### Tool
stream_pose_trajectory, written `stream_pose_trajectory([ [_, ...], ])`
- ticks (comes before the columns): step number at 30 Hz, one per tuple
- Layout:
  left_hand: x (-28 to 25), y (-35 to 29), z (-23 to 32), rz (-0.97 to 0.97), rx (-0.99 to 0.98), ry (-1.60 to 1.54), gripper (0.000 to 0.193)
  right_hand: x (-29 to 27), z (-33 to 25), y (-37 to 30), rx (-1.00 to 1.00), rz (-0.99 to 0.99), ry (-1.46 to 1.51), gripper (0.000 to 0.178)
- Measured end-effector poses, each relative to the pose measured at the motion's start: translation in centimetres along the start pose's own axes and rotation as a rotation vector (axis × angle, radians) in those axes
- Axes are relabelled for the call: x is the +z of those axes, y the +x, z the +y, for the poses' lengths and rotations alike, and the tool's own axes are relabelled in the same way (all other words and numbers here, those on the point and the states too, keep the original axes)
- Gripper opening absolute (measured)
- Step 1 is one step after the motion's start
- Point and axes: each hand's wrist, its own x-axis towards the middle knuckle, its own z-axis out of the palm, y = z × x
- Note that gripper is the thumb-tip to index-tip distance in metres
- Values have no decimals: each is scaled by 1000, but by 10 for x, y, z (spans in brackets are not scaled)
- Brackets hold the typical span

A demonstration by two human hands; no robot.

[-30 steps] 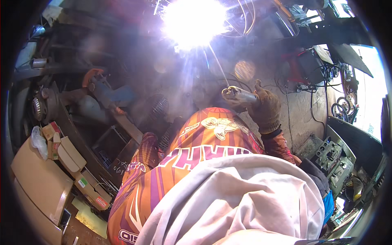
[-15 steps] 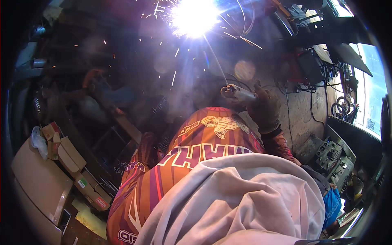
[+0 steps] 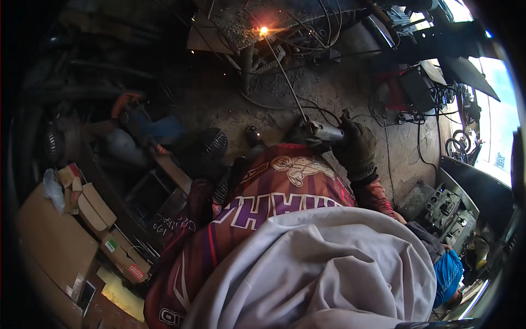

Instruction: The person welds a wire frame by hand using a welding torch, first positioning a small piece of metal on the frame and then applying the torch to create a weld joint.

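My right hand (image 3: 356, 148), in a thick dark work glove, is closed around a welding electrode holder (image 3: 326, 132) beside my lap. A thin welding rod (image 3: 286, 74) runs up and away from the holder. Its far end glows orange (image 3: 264, 31) at the edge of a dark, grit-covered metal worktop (image 3: 241, 19). My left sleeve (image 3: 189, 222) reaches forward at my left side into deep shadow; the fingers of that hand cannot be made out. Over my front lies a pale grey cloth (image 3: 329, 263).
Cardboard boxes (image 3: 57, 241) stand at the lower left. Cables (image 3: 386, 148) trail across the concrete floor at right, near a dark box-shaped machine (image 3: 416, 90). A metal unit (image 3: 446, 214) sits further down. A person in blue (image 3: 449, 277) is at the lower right.
The blinding white arc and its flying sparks have died to a small orange glow, and the surroundings show more plainly. My right hand with the holder has barely moved.
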Motion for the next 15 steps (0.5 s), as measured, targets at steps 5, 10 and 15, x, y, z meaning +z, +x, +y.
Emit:
stream_pose_trajectory([
  [5, 5, -1, -2, 11, 0, 8, 48, 1, -1, 0, 5, 18, 23, 63],
  [10, 5, 1, -3, 16, -3, -3, 49, 2, 0, 1, 36, -1, 18, 62],
  [15, 1, 3, 1, 3, -46, -47, 49, 1, 2, 1, 35, -15, 23, 64],
])
